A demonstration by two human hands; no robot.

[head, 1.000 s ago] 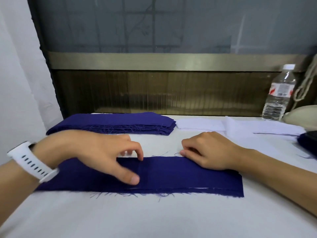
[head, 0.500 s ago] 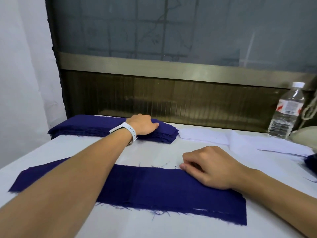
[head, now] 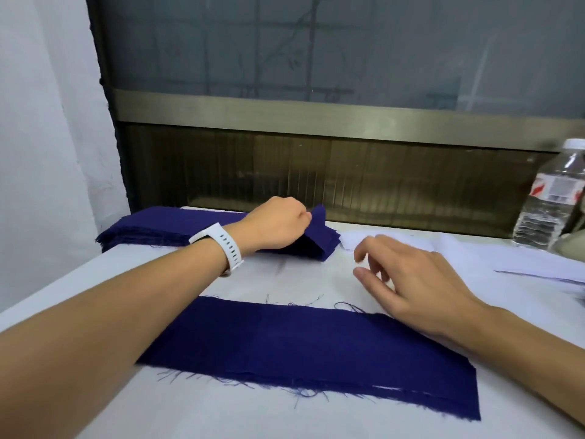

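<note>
The corner of the top cloth piece [head: 318, 217] is pinched by the left hand [head: 278, 223], and the edge is held raised. A white watch [head: 225, 245] is worn on that wrist. Under this hand the stack of navy pieces [head: 177, 226] is spread leftward on the bench [head: 285, 416]. The right hand [head: 411, 280] is held open with its fingers loosely spread and nothing gripped. Nearer than both hands, a frayed navy strip [head: 300, 343] is laid flat. Beyond the right hand white cloth [head: 522, 261] is seen, and further right a water bottle [head: 550, 198].

cloth stack [head: 177, 228] behind strip [head: 310, 350] | bottle [head: 550, 198] far right
</note>
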